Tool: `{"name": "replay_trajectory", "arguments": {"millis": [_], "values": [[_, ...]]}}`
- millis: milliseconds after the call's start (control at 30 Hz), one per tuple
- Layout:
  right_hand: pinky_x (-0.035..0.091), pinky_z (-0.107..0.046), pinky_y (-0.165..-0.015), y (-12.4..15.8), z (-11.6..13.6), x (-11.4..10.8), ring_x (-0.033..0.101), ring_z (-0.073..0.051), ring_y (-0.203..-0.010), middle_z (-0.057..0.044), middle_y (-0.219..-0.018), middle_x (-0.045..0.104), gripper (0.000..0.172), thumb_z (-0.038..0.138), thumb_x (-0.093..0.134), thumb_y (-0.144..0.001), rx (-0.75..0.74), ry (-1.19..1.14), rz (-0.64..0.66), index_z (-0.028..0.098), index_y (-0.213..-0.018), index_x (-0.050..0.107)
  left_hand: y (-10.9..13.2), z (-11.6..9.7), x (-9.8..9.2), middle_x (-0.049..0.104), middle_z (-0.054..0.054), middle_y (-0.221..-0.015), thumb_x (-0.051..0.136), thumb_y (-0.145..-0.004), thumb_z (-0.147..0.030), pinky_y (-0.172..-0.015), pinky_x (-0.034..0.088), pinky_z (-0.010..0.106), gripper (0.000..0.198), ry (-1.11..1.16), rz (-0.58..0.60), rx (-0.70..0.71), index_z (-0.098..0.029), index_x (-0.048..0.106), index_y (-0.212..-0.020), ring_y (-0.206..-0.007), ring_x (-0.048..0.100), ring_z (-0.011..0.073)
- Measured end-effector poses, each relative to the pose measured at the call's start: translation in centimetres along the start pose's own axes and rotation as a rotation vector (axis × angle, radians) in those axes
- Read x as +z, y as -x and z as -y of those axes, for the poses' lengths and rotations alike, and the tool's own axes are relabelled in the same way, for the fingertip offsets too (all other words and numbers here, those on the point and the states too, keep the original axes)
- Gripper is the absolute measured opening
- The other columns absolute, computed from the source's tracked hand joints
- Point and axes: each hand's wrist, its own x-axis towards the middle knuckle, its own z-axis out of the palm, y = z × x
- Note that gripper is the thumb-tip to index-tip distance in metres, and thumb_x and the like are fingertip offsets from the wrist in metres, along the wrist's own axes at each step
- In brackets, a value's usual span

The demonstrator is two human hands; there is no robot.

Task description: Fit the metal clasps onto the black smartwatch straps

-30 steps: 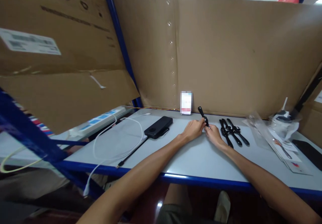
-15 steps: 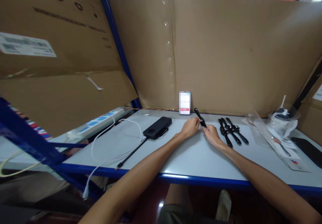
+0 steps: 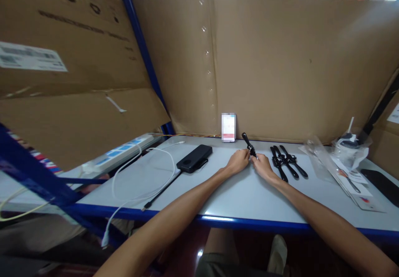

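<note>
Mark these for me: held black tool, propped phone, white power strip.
Held black tool (image 3: 251, 148): head view, on its dark middle section.
Propped phone (image 3: 228, 128): head view, on the middle of its screen.
White power strip (image 3: 121, 150): head view, on its blue socket face.

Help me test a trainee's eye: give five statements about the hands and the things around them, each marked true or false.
1. The left hand and right hand are both on one black spokeshave. True.
2. Three more spokeshaves lie left of the hands. False: the three other spokeshaves lie to their right.
3. The smartphone stands on end before the cardboard panel. True.
4. The left hand holds the power bank. False: the power bank lies on the table.
5. A white cable plug hangs below the table's front edge. True.
</note>
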Motion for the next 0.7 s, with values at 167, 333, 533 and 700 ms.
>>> {"name": "replay_trajectory", "arguments": {"millis": [167,333,533,700], "values": [[0.037,-0.024,-0.058,-0.1,-0.1,0.2,0.055,-0.017,-0.061,-0.003,-0.058,0.058,0.028,0.029,0.047,-0.088,-0.003,-0.006,-0.006,0.017,-0.066,0.059,0.0,0.0,0.0,0.071,0.012,-0.087,0.035,-0.097,-0.030,-0.068,0.039,0.028,0.034,-0.013,-0.001,-0.002,-0.017,0.066,-0.089,-0.082,0.063,0.0218],[0.035,-0.024,-0.057,-0.1,-0.2,0.2,0.053,-0.016,-0.059,-0.002,-0.056,0.056,0.026,0.029,0.047,-0.087,0.001,-0.016,-0.003,0.018,-0.066,0.057,0.1,0.0,0.1,0.071,0.012,-0.087,0.035,-0.096,-0.030,-0.068,0.039,0.028,0.034,-0.007,0.000,0.006,-0.017,0.066,-0.089,-0.080,0.063,0.0217],[0.032,-0.023,-0.055,-0.2,-0.3,0.1,0.049,-0.014,-0.057,0.000,-0.055,0.052,0.025,0.029,0.046,-0.086,0.003,-0.057,0.015,0.018,-0.065,0.055,-0.1,-0.5,-0.3,0.065,0.007,-0.074,0.044,-0.089,-0.030,-0.065,0.039,0.027,0.027,0.197,-0.034,-0.040,-0.016,0.063,-0.075,-0.071,0.058,0.0179],[0.030,-0.023,-0.054,-0.2,-0.3,0.2,0.047,-0.014,-0.055,0.001,-0.054,0.050,0.024,0.030,0.045,-0.084,0.010,-0.094,0.023,0.018,-0.067,0.055,0.0,-1.0,-1.2,0.032,-0.007,-0.047,0.045,-0.088,-0.036,-0.043,0.019,0.021,0.026,0.859,0.184,-0.272,-0.017,0.052,-0.073,-0.039,0.027,0.0069]]}}
